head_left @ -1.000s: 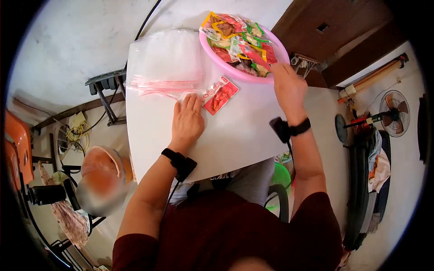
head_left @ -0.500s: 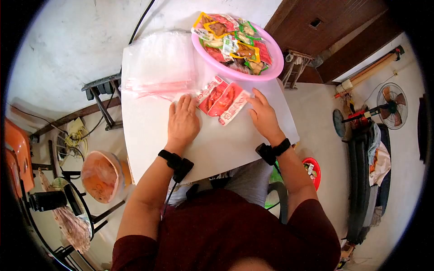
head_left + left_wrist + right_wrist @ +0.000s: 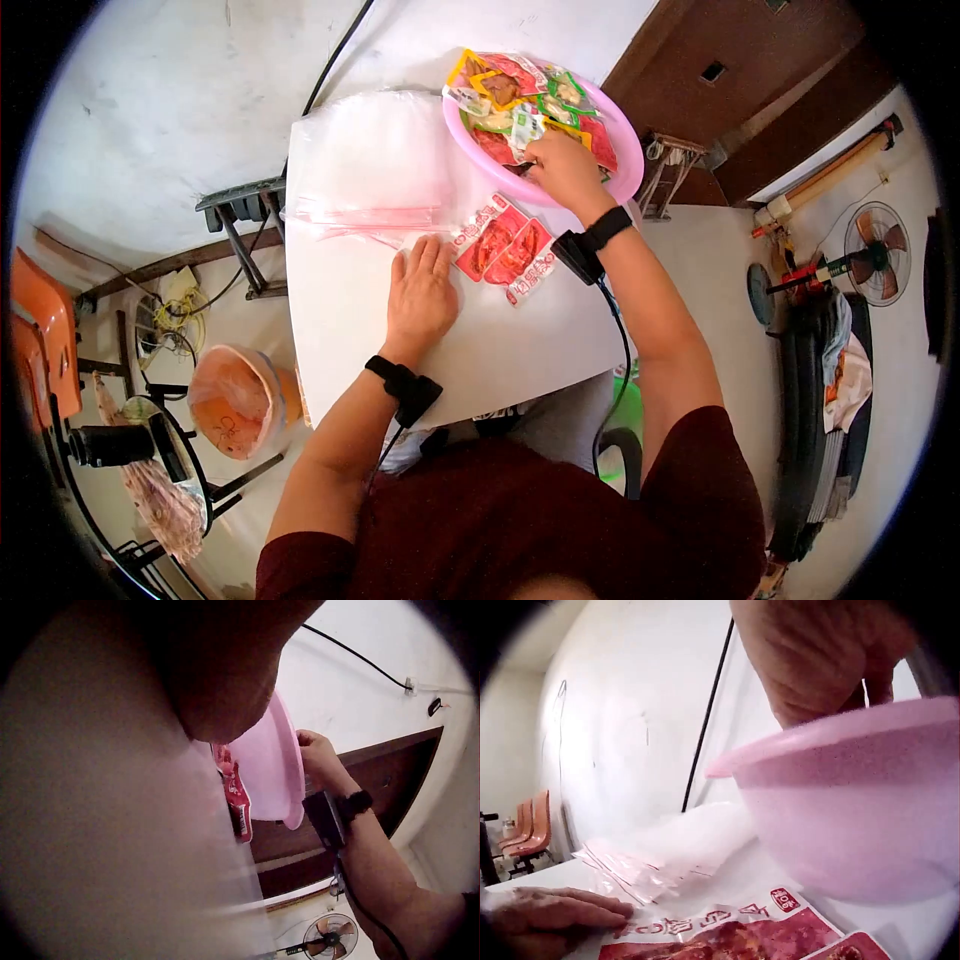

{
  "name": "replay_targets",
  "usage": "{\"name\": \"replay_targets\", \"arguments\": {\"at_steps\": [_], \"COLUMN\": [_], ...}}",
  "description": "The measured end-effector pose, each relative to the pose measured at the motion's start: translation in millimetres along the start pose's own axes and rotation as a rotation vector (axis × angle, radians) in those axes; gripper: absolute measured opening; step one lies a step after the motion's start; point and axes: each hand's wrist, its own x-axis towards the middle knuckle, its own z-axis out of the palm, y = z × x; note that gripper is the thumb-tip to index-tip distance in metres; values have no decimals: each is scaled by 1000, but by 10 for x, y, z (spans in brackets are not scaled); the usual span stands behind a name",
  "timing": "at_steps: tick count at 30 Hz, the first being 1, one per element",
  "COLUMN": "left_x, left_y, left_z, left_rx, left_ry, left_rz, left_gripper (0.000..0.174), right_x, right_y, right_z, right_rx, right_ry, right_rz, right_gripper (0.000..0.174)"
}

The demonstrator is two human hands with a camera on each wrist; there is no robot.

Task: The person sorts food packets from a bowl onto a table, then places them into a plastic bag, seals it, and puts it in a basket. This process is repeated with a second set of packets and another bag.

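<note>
My left hand [image 3: 422,305] lies flat on the white table [image 3: 400,385], fingertips near the red-edged clear plastic bags [image 3: 375,160]. Right of it two red food packets [image 3: 490,245] lie overlapping. My right hand [image 3: 568,170] reaches over the near rim of the pink basin [image 3: 628,180], among colourful packets [image 3: 505,88]; its fingertips are hidden, so any hold cannot be told. In the right wrist view, the right hand [image 3: 825,660] dips behind the rim of the basin [image 3: 840,817], and the left hand [image 3: 555,919] rests beside a red packet [image 3: 727,937].
An orange bucket [image 3: 235,400] and a black stool [image 3: 240,235] stand left of the table. A fan [image 3: 878,253] stands on the far right. A black cable [image 3: 340,55] runs down the wall behind the bags.
The right hand put a second red packet down overlapping the first, let it go, and moved back up to the basin. The left hand has stayed on the table beside the bags.
</note>
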Motion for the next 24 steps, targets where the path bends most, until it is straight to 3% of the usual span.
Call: {"name": "replay_targets", "arguments": {"at_steps": [5, 8, 11, 14, 20, 21, 24], "left_x": [2, -1, 9, 4, 4, 3, 11], "left_y": [-18, -6, -7, -2, 6, 4, 20], "left_z": [21, -15, -22, 6, 10, 6, 0], "left_rx": [15, 25, 27, 21, 20, 20, 36], "left_ry": [-14, -34, -43, -13, 16, 2, -13], "left_rz": [0, -1, -2, -4, 13, 9, 1], "left_gripper": [49, 49, 49, 47, 43, 43, 44], "right_x": [173, 300, 253, 158, -352, -467, -909], "right_y": [30, 158, 20, -102, -159, -121, -136], "right_z": [133, 335, 103, -160, -646, -664, -851], "right_rx": [-72, -49, 15, 306, 833, 933, 889], "right_ry": [-80, -89, 143, 288, 268, 282, 371], "right_rz": [12, 165, -130, -52, 280, 246, 326], "right_gripper": [7, 5, 5, 9, 15, 13, 11]}}
